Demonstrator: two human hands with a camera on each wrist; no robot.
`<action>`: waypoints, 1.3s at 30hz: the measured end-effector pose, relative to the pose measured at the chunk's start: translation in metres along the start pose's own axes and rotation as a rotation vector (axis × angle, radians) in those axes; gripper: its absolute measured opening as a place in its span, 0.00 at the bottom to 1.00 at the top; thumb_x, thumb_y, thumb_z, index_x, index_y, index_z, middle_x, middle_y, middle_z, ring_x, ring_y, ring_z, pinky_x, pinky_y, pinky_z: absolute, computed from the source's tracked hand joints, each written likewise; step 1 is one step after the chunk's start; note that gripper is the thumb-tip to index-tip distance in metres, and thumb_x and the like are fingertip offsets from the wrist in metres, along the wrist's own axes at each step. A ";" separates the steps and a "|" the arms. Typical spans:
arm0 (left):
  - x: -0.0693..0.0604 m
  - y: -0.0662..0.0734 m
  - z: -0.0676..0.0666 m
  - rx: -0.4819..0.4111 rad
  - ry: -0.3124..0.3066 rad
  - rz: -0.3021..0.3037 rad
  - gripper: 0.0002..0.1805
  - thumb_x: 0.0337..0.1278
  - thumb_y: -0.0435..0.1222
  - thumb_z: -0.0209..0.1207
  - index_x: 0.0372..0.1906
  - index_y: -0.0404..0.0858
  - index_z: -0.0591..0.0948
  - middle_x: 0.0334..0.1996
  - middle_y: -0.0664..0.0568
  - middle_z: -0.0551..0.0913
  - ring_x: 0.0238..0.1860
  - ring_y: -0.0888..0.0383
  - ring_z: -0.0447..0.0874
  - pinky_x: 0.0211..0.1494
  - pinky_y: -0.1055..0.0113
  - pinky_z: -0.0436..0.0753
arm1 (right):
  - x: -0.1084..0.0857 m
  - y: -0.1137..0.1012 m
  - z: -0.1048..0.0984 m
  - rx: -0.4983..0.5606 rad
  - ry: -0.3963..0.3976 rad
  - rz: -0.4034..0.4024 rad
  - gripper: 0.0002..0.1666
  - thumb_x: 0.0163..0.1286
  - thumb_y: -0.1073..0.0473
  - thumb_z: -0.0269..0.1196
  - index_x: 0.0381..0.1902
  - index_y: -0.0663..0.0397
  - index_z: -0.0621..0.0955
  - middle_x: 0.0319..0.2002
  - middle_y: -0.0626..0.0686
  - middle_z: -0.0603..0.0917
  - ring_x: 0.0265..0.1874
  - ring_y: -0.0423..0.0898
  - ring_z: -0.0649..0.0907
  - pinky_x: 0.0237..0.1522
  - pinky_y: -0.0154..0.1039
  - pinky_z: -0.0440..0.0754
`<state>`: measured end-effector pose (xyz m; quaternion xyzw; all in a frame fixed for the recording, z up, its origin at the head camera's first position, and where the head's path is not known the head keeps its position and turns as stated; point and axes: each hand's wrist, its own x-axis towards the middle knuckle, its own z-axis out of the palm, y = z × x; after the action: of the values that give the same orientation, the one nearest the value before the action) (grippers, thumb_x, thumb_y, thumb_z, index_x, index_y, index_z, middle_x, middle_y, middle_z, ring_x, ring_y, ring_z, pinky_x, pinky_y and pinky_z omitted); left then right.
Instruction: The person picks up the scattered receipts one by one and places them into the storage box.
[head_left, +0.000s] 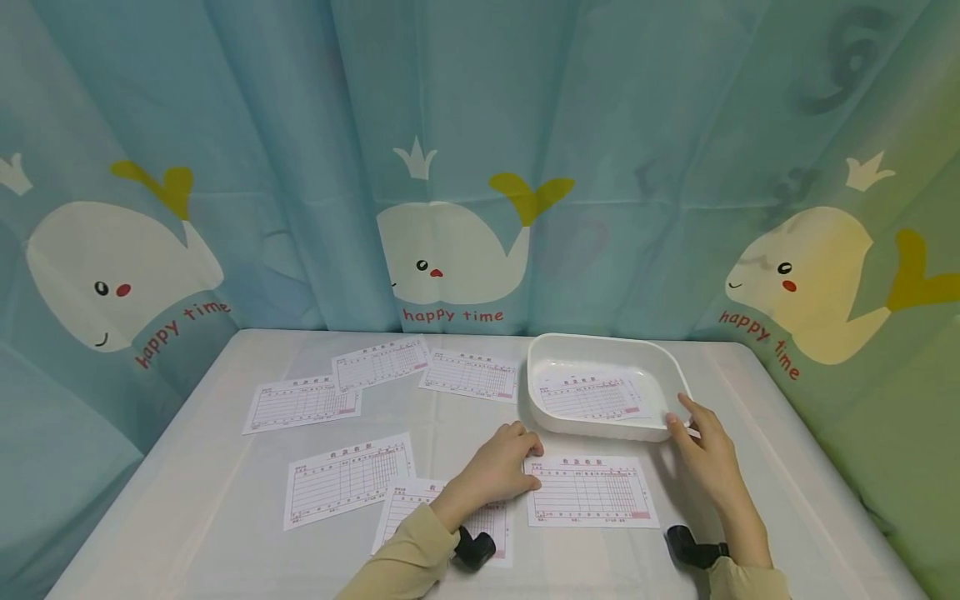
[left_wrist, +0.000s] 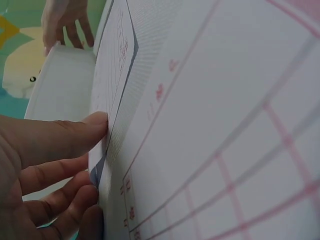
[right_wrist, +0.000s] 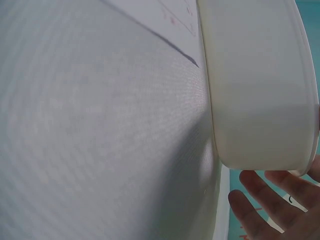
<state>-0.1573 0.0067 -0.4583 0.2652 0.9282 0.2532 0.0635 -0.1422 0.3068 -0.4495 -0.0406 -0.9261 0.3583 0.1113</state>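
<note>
A printed paper slip [head_left: 592, 493] lies on the table in front of the white tray. My left hand [head_left: 501, 467] pinches its left edge; in the left wrist view the thumb [left_wrist: 75, 137] lies on the paper and the other fingers curl at the edge, where a corner bends up. The white tray [head_left: 607, 428] holds several overlapping slips [head_left: 588, 398]. At its front right corner my right hand [head_left: 708, 454] holds the rim, with fingers spread along the outer wall in the right wrist view.
Under my left forearm lies another slip [head_left: 405, 504], partly hidden and overlapping a neighbouring slip [head_left: 348, 479]. Farther back are a slip [head_left: 300, 404] at left, a tilted slip [head_left: 381, 362] and one beside the tray [head_left: 468, 375]. A whale-print curtain [head_left: 465, 100] encloses the white table [head_left: 210, 500].
</note>
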 end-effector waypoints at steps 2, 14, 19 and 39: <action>0.000 -0.001 0.001 0.002 0.004 0.003 0.17 0.42 0.38 0.71 0.42 0.43 0.81 0.35 0.59 0.72 0.37 0.64 0.65 0.38 0.75 0.70 | 0.000 0.000 0.000 0.000 0.003 -0.005 0.34 0.75 0.51 0.50 0.70 0.67 0.61 0.65 0.72 0.65 0.53 0.64 0.71 0.58 0.63 0.71; 0.000 0.001 -0.001 -0.058 -0.001 0.052 0.16 0.39 0.32 0.68 0.34 0.47 0.75 0.30 0.60 0.70 0.35 0.65 0.63 0.36 0.76 0.64 | 0.000 0.001 0.000 0.012 0.000 -0.011 0.34 0.76 0.50 0.49 0.70 0.67 0.61 0.63 0.72 0.65 0.54 0.64 0.70 0.58 0.63 0.71; 0.000 0.001 0.001 -0.080 -0.006 0.047 0.18 0.41 0.30 0.67 0.41 0.47 0.78 0.31 0.60 0.71 0.35 0.66 0.65 0.38 0.77 0.66 | 0.000 0.001 0.001 0.008 0.002 -0.013 0.33 0.76 0.50 0.49 0.69 0.67 0.62 0.63 0.72 0.65 0.54 0.64 0.70 0.58 0.63 0.71; 0.000 -0.010 -0.005 -0.471 -0.024 -0.016 0.20 0.54 0.28 0.61 0.52 0.46 0.80 0.24 0.57 0.76 0.21 0.67 0.67 0.26 0.76 0.67 | 0.001 0.003 0.001 -0.004 0.009 -0.027 0.33 0.75 0.51 0.50 0.69 0.67 0.62 0.62 0.71 0.67 0.50 0.60 0.71 0.57 0.61 0.72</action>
<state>-0.1633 -0.0027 -0.4593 0.2385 0.8449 0.4590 0.1367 -0.1435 0.3084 -0.4518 -0.0300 -0.9266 0.3549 0.1203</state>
